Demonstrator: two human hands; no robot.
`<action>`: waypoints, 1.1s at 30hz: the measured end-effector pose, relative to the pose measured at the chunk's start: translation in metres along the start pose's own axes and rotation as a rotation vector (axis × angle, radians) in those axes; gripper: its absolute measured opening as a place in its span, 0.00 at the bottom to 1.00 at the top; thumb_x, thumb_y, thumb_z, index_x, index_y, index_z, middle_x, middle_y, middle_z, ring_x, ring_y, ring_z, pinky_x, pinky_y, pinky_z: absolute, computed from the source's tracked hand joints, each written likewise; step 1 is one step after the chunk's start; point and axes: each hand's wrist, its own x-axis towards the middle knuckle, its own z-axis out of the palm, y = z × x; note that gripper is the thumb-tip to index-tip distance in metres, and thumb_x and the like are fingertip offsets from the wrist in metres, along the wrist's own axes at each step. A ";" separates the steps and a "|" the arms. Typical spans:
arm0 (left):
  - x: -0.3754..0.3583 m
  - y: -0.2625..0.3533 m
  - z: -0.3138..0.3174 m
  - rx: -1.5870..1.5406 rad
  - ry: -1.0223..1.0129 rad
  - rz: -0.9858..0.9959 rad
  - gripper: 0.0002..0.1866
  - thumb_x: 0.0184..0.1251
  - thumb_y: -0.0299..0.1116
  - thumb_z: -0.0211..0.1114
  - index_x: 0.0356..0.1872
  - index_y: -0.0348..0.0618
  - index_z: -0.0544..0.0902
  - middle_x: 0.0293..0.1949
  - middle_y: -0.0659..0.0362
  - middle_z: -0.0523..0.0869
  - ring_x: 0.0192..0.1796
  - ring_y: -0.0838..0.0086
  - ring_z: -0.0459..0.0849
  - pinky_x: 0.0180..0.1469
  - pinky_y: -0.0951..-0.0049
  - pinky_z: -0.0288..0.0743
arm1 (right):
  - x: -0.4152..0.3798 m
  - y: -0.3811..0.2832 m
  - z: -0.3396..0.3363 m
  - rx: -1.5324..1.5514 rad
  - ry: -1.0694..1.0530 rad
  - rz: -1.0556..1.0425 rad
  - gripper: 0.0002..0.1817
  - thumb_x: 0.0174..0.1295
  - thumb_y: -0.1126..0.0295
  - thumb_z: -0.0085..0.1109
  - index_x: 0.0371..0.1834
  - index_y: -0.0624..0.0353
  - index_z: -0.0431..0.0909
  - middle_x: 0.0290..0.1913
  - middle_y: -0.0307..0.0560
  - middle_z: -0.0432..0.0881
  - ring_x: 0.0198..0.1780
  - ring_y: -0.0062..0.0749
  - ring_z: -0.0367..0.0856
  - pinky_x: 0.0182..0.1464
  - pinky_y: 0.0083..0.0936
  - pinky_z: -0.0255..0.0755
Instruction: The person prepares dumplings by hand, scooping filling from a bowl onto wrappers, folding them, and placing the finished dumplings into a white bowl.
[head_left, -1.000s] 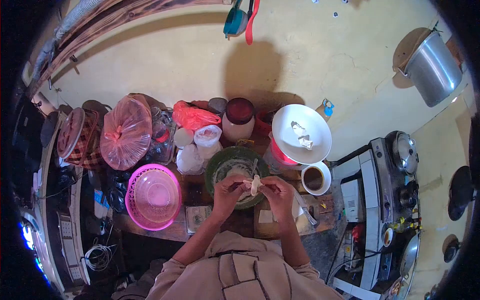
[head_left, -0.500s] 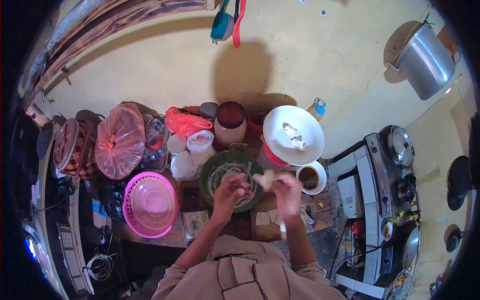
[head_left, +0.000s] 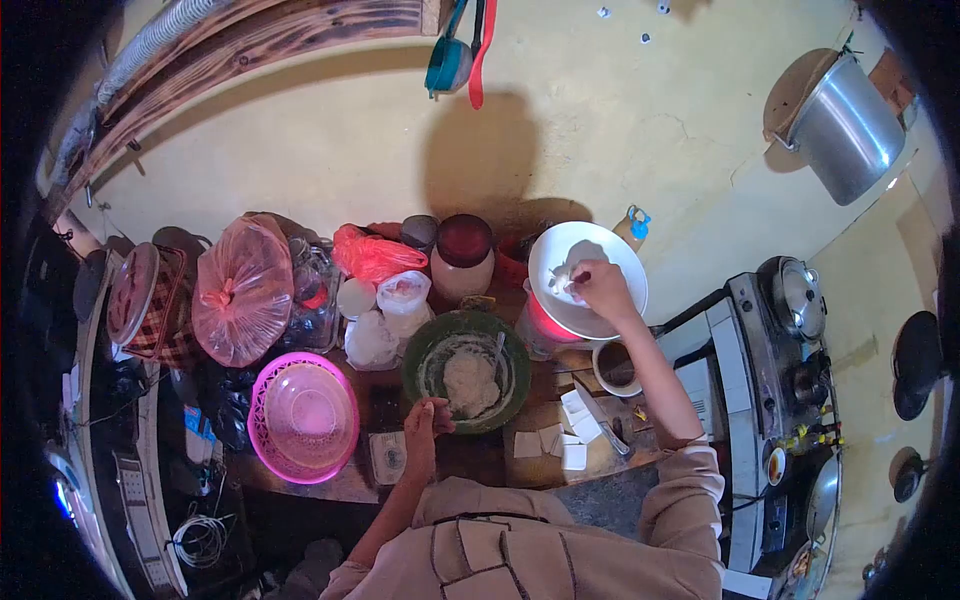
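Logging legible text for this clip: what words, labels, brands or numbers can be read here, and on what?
None can be read.
The flat packet by the left hand shows print, too blurred to read.
The jar and the stove show no legible label.

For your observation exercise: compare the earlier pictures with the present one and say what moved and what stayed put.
The right hand carried the folded white dumpling away from above the green bowl of filling up to the white round plate, joining the pieces there. The left hand let go and dropped to the bowl's near rim. The pink plastic basket, the white wrapper squares and the jars did not move.
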 end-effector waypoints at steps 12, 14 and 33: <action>-0.004 -0.006 -0.021 0.102 0.056 0.061 0.12 0.67 0.36 0.45 0.37 0.41 0.75 0.25 0.63 0.75 0.23 0.81 0.74 0.28 0.80 0.72 | -0.024 -0.049 -0.068 -0.014 0.115 -0.053 0.05 0.40 0.77 0.60 0.22 0.57 0.75 0.24 0.44 0.78 0.31 0.38 0.78 0.31 0.29 0.70; -0.004 -0.009 -0.028 0.115 0.105 0.064 0.12 0.66 0.37 0.45 0.36 0.41 0.75 0.25 0.63 0.75 0.23 0.81 0.74 0.28 0.80 0.71 | -0.057 -0.073 -0.085 0.073 0.112 -0.048 0.04 0.41 0.79 0.59 0.22 0.58 0.76 0.23 0.44 0.79 0.28 0.36 0.78 0.31 0.26 0.70; -0.020 -0.019 -0.035 0.181 0.093 -0.033 0.12 0.67 0.35 0.44 0.36 0.42 0.75 0.25 0.63 0.76 0.25 0.82 0.75 0.30 0.81 0.71 | -0.240 0.009 0.150 -0.206 -0.401 0.064 0.26 0.37 0.60 0.66 0.45 0.50 0.73 0.44 0.46 0.72 0.50 0.47 0.66 0.49 0.37 0.63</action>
